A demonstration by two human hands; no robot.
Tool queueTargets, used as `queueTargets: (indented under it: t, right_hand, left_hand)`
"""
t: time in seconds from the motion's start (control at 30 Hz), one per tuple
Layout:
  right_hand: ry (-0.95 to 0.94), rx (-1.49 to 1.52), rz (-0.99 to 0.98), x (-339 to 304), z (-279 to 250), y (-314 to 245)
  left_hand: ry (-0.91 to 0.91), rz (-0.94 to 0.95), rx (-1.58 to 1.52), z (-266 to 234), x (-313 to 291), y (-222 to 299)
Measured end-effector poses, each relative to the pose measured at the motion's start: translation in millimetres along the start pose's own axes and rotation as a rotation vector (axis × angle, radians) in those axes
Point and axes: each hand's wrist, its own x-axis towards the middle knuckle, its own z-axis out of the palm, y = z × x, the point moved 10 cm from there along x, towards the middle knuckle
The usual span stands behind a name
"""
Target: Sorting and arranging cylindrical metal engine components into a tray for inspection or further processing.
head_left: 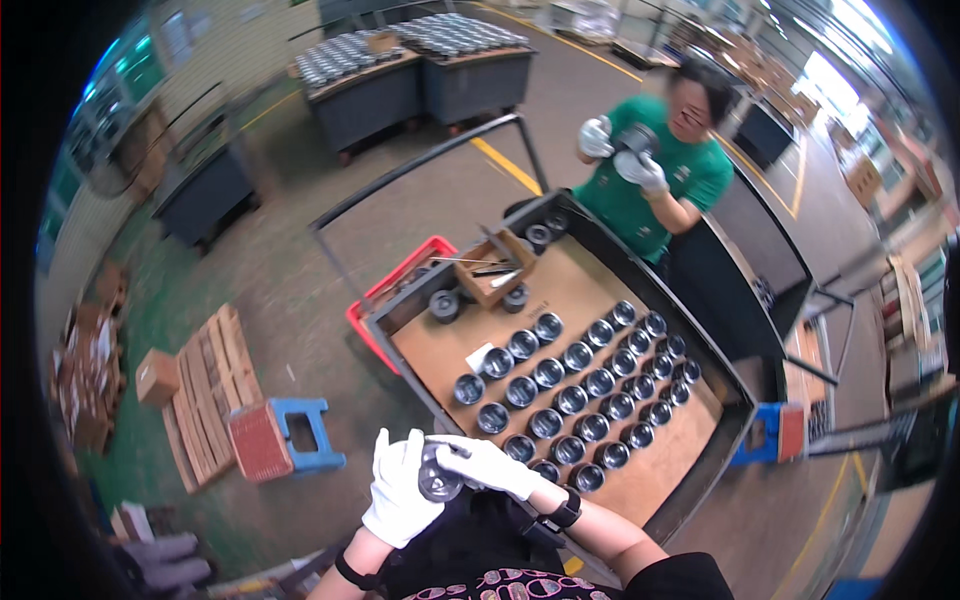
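Both my hands wear white gloves and meet low in the middle of the head view. A dark grey round metal part [438, 480] with a glossy face is between them. My left hand [398, 492] is closed around its left side, with some fingertips pointing up. My right hand [492, 466] reaches in from the right, its fingers closed at the part's upper right edge. Just beyond them is a cart top [640, 486] lined with brown board, carrying rows of similar shiny round parts [571, 400]. Whether my right hand holds anything else is hidden.
On the cart sit a small cardboard box [497, 268] of tools and a few dark parts [444, 305]. A red crate [372, 330] adjoins its left side. Across it, a person in green [655, 180] handles a dark part. A blue-and-red stool [290, 438] and wooden pallet [210, 395] stand left.
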Motion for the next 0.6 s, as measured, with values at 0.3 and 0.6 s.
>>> queueTargets:
  t: [0.3, 0.6]
  right_hand:
    - [0.53, -0.269, 0.016, 32, -169, 62]
    - [1.307, -0.466, 0.224, 62, -467, 148]
  left_hand:
    - [-0.445, -0.103, -0.154, 122, 69, -84]
    - [-0.47, -0.258, -0.033, 130, 87, -211]
